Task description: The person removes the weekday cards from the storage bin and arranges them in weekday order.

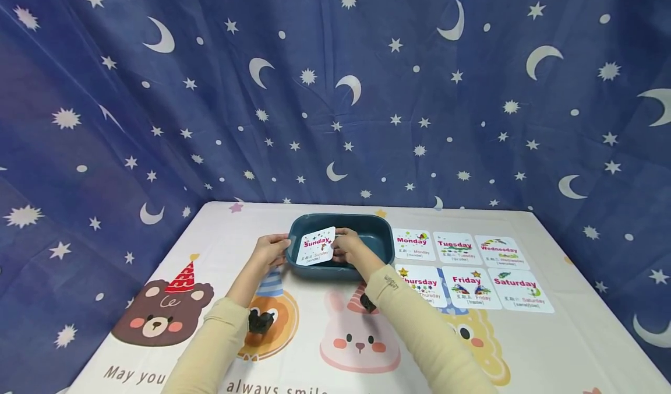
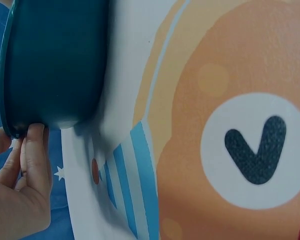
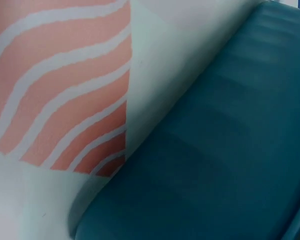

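A dark teal plastic basin [image 1: 374,231] stands near the back of the table. My left hand [image 1: 271,249] pinches its left rim, thumb on one side and fingers on the other, as the left wrist view shows with the hand [image 2: 30,185] at the basin's end [image 2: 55,65]. Over the basin's opening, my right hand [image 1: 350,247] holds the white Sunday card [image 1: 317,246] by its right edge, tilted with the print facing up toward me. Only the basin's outer wall [image 3: 205,150] and the cloth show in the right wrist view; the right hand is hidden there.
Right of the basin lie two rows of day cards: Monday [image 1: 414,245], Tuesday [image 1: 458,248] and Wednesday [image 1: 500,252] behind, Thursday [image 1: 423,286], Friday [image 1: 470,288] and Saturday [image 1: 521,291] in front. The right forearm overlaps Thursday. A starry blue curtain [image 1: 314,166] hangs behind the table.
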### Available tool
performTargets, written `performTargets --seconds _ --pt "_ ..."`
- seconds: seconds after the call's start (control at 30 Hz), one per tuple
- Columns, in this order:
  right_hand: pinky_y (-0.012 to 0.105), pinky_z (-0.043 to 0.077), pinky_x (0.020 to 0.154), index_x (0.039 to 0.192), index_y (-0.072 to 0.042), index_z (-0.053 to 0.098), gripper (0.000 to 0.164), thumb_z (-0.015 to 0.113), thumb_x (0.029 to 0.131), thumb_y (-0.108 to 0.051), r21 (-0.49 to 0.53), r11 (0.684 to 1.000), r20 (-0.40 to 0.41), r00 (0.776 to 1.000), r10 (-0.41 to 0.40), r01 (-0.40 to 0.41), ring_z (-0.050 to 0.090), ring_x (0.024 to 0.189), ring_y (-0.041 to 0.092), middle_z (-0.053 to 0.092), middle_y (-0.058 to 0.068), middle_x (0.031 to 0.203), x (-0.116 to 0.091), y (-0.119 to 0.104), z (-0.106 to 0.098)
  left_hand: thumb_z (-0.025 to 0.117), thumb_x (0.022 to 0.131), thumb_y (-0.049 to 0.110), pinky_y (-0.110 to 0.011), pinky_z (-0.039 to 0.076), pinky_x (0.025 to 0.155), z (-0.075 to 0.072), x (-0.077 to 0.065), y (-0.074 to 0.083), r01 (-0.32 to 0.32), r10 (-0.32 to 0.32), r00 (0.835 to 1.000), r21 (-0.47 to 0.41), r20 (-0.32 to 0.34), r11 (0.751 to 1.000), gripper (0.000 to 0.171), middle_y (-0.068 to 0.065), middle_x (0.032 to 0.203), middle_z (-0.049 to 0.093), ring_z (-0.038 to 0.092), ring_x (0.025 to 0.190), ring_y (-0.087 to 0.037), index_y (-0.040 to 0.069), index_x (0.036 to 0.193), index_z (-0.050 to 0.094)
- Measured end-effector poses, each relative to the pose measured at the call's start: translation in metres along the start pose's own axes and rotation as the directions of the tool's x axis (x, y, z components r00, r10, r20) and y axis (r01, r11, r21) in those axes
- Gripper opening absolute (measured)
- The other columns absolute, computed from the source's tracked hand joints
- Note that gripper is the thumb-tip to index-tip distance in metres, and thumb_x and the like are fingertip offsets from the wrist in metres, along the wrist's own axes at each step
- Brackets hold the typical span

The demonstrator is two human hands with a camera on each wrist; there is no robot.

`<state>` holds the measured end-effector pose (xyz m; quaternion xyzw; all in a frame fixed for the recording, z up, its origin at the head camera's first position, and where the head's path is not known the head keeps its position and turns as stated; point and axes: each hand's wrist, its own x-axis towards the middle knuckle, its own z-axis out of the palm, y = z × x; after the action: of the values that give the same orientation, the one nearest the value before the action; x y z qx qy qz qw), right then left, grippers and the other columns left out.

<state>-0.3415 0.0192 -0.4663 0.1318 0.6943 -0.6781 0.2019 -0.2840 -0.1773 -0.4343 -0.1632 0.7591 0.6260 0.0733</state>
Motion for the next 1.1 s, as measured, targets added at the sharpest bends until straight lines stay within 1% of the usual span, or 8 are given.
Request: performTargets --seconds 0.07,0.17,0.37,0.43,0.6,0.8,0.97,1.1 --pt "0.032 0.053 0.062 0.135 -0.009 0.045 0.056 0.051 0.084 0.013 -0.016 1.000 -0.019 1.000 0.008 -0.008 0.058 0.067 0.020 0.061 0.020 0.105 -0.032 -0.015 0.002 0.054 0.095 0.010 -0.020 0.053 0.059 0.000 -0.001 0.000 -0.003 0.003 1.000 -0.005 0.001 1.000 0.037 -0.019 0.115 0.062 0.058 0.066 -0.005 -0.001 0.130 0.053" --pt "0.033 0.055 0.068 0.136 -0.006 0.043 0.056 0.049 0.084 0.015 -0.003 1.000 -0.023 1.000 0.002 -0.002 0.060 0.071 0.020 0.061 0.021 0.109 -0.051 -0.024 0.001 0.054 0.095 0.010 -0.018 0.052 0.058 -0.001 -0.002 0.000 -0.006 0.006 1.000 -0.007 0.003 1.000 0.037 -0.018 0.116 0.062 0.058 0.066 -0.005 -0.001 0.130 0.053" --pt "0.039 0.058 0.071 0.125 -0.009 0.051 0.053 0.054 0.078 0.016 0.023 0.997 0.007 0.997 -0.080 0.080 0.062 0.066 0.022 0.063 0.022 0.096 -0.015 -0.007 -0.009 0.053 0.095 0.010 -0.019 0.052 0.058 -0.002 -0.003 0.001 -0.005 0.005 1.000 0.007 -0.002 1.000 0.037 -0.017 0.111 0.064 0.059 0.066 -0.005 -0.001 0.130 0.052" --pt "0.033 0.057 0.060 0.124 -0.008 0.051 0.053 0.055 0.077 0.016 0.023 0.996 0.003 0.996 -0.091 0.091 0.056 0.058 0.017 0.061 0.020 0.093 -0.020 -0.008 -0.011 0.053 0.095 0.010 -0.020 0.053 0.059 -0.001 -0.003 0.001 -0.003 0.003 1.000 0.004 0.001 1.000 0.037 -0.017 0.112 0.064 0.059 0.065 -0.005 -0.001 0.130 0.052" --pt "0.021 0.050 0.049 0.135 -0.004 0.044 0.055 0.052 0.084 0.015 0.003 0.999 -0.041 0.998 -0.051 0.051 0.052 0.058 0.014 0.056 0.016 0.094 -0.063 -0.029 -0.012 0.054 0.095 0.010 -0.020 0.053 0.059 0.000 -0.003 0.001 -0.002 0.002 1.000 0.010 0.000 1.000 0.036 -0.014 0.104 0.065 0.058 0.065 -0.005 -0.001 0.129 0.053" --pt "0.022 0.052 0.050 0.138 -0.007 0.043 0.061 0.053 0.082 0.015 -0.013 0.998 -0.028 0.997 -0.065 0.065 0.054 0.059 0.013 0.056 0.013 0.090 -0.067 -0.031 -0.021 0.053 0.095 0.010 -0.019 0.052 0.057 -0.001 -0.003 0.001 -0.006 0.006 1.000 0.007 -0.004 1.000 0.036 -0.011 0.099 0.066 0.059 0.064 -0.005 -0.002 0.129 0.053" --pt "0.023 0.053 0.053 0.143 -0.010 0.038 0.067 0.053 0.082 0.014 -0.038 0.996 0.003 0.997 -0.083 0.083 0.055 0.059 0.013 0.058 0.015 0.100 -0.073 -0.032 -0.029 0.053 0.095 0.010 -0.019 0.052 0.057 -0.001 -0.004 0.002 -0.005 0.005 1.000 -0.002 0.001 1.000 0.036 -0.008 0.095 0.066 0.059 0.064 -0.004 -0.003 0.129 0.052" --pt "0.024 0.053 0.053 0.145 -0.013 0.035 0.069 0.053 0.083 0.014 -0.067 0.992 0.031 0.994 -0.106 0.108 0.056 0.059 0.013 0.059 0.017 0.104 -0.077 -0.033 -0.037 0.055 0.095 0.011 -0.021 0.054 0.061 -0.001 -0.002 0.002 0.005 -0.005 1.000 0.003 -0.002 1.000 0.036 -0.011 0.100 0.066 0.060 0.068 -0.005 -0.002 0.129 0.054"
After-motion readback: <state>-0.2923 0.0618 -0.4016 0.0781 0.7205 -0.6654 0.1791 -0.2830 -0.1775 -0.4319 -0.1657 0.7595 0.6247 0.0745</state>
